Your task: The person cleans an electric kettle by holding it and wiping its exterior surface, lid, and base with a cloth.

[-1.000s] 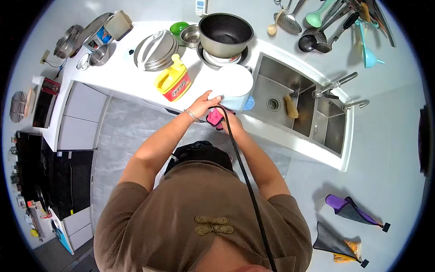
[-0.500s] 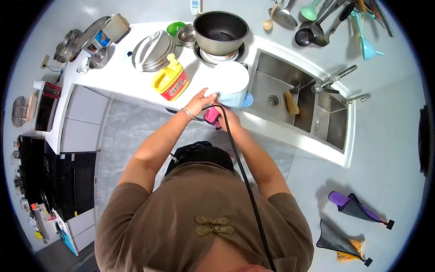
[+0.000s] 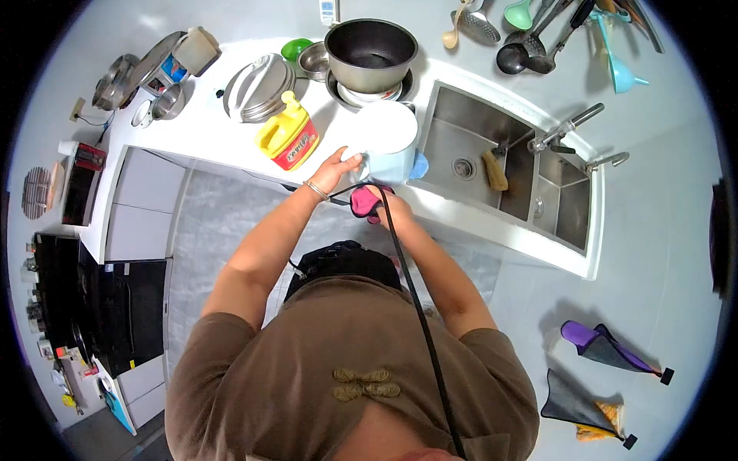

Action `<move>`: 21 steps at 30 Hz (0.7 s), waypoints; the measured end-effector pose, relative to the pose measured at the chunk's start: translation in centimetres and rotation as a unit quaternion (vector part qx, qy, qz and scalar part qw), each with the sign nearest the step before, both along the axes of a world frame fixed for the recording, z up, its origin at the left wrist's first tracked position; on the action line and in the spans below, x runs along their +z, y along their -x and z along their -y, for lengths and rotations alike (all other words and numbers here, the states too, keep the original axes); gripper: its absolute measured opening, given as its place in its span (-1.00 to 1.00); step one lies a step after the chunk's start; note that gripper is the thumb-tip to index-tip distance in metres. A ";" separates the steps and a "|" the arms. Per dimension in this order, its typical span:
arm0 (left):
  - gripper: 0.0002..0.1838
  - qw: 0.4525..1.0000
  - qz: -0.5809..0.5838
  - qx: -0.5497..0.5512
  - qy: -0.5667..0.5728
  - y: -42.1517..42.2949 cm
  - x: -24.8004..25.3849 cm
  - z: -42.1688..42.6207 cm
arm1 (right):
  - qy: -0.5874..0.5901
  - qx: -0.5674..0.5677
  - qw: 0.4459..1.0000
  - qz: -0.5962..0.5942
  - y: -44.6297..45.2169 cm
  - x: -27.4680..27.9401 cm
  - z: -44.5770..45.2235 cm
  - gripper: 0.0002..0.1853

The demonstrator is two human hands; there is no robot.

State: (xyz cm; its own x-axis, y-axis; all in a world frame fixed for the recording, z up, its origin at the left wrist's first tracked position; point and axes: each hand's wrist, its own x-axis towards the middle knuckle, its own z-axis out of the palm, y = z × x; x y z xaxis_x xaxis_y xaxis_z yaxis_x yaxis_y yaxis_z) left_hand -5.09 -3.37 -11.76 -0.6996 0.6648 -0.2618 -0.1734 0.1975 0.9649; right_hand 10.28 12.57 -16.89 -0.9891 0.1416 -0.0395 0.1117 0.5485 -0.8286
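Right, from the head view, we're looking down on two bare hands at the near edge of the white surface (image 3: 196, 123), with a light blue container (image 3: 388, 134) just ahead of them at about twelve o'clock. The left hand (image 3: 336, 170), at the container's eight o'clock, has its fingers curled in on the handle side, gripping there. Down at six o'clock, the right hand (image 3: 392, 204) has its fingers closed around a bunched pink cloth (image 3: 364, 201), just beside the container's base; some fingertips are hidden. A black cable (image 3: 419, 303) crosses in front of that right hand. Around the container now: a yellow bottle (image 3: 288, 138) at nine o'clock, a big dark pot (image 3: 369, 73) near twelve, and at three, the steel sink (image 3: 446, 138), with a tan sponge (image 3: 494, 170) lying inside.
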 end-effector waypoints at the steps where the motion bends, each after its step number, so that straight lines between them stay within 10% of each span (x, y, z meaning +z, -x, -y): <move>1: -0.14 1.000 -0.007 0.001 0.000 -0.2 0.4 -0.1 | 0.084 -0.016 0.994 0.063 -0.4 -0.4 -0.5 -0.38; 4: -0.29 0.999 0.005 -0.046 -0.016 -0.4 1.9 0.0 | 0.164 -0.060 0.983 0.051 -2.5 1.0 -1.4 -0.46; 6: -0.32 0.999 0.001 -0.046 -0.011 0.0 1.4 -0.1 | -0.095 -0.080 0.989 -0.076 -3.3 1.9 -2.0 -0.61; 8: -0.35 0.999 -0.002 -0.044 -0.007 0.1 0.5 0.0 | -0.078 -0.083 0.988 -0.101 -2.8 0.2 -2.6 -0.63; 13: -0.36 0.972 0.157 0.041 -0.170 -1.0 1.6 0.7 | 0.349 -0.146 0.926 0.013 -1.9 2.8 -1.9 -0.64; 21: -0.80 0.993 0.056 0.107 -0.007 -1.7 -5.2 3.0 | 0.490 -0.153 0.854 0.080 0.4 9.1 -1.2 -0.67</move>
State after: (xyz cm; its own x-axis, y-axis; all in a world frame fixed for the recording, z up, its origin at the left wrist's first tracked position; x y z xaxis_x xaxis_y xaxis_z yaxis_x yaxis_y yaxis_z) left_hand -3.40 -6.38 -17.01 -0.7920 0.5092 -0.3369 -0.3156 0.1308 0.9398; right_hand 9.89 13.73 -7.76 -0.8825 0.2131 -0.4193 0.2813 -0.4753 -0.8337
